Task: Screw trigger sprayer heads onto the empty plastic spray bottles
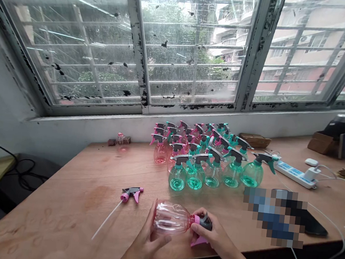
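Note:
A clear pink spray bottle (pixel 172 217) lies sideways in the air above the table's front edge, its neck pointing right. My left hand (pixel 148 237) wraps round its base end. At the neck, my right hand (pixel 212 234) grips the pink-and-grey spray head (pixel 204 221), with fingers on the pink collar; the pink trigger hangs below. Whether the collar is fully seated I cannot tell. Left of the bottle, a loose pink-and-grey spray head (pixel 130 194) rests on the wood, its white dip tube (pixel 106 220) stretching toward the front left.
Several green spray bottles (pixel 195 178) and pink spray bottles (pixel 160 153) stand grouped at the back middle. A white power strip (pixel 295 172), cables and a black phone (pixel 311 220) lie on the right. A small clear pink bottle (pixel 124 140) stands near the wall. Windows (pixel 194 44) rise behind the wooden table (pixel 86 178).

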{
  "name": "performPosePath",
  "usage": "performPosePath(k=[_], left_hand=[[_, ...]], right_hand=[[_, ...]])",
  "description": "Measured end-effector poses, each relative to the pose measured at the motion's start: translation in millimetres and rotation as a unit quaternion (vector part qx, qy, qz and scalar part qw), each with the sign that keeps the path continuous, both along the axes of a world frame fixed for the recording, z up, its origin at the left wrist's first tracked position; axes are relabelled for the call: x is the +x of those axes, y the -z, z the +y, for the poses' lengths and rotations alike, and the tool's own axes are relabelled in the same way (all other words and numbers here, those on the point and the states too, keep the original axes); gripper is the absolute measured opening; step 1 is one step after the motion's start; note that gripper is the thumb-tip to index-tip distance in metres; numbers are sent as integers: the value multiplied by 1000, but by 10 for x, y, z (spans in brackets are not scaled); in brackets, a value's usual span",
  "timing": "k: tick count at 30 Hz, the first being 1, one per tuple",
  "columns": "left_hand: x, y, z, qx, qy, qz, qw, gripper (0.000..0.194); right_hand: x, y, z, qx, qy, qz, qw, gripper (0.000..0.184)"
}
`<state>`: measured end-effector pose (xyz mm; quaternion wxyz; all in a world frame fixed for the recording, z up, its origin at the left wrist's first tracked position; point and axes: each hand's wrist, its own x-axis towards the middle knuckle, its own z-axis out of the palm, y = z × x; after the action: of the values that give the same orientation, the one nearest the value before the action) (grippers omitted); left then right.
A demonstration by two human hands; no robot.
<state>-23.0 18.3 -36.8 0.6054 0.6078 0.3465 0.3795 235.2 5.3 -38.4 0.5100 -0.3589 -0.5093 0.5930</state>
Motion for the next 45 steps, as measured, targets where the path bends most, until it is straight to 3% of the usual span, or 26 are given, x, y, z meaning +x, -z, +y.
performPosePath(k=[9,13,17,26,34,40,45], left_hand=[[-1,16,26,62,-33,39,997,105],[17,-66,-25,33,-35,32,998,115],[36,-138,-64,9,-30,6,999,108],[24,-16,-12,36,-38,36,998,107],[26,-25,-5,7,-17,-6,1000,105],[16,-11,0,42,-39,36,998,107],[14,-75,-17,41,-19,50,998,105]], right_hand=[[0,25,6,-3,0,9,1000,31],[4,14,-5,-9,0,9,1000,31],[4,2,-4,-9,1,9,1000,31],[10,-11,4,-7,5,6,1000,31],[-1,-50,-6,-11,3,2,1000,34],[3,-73,-18,-9,4,5,1000,35],[13,-102,-34,-7,4,4,1000,31]])
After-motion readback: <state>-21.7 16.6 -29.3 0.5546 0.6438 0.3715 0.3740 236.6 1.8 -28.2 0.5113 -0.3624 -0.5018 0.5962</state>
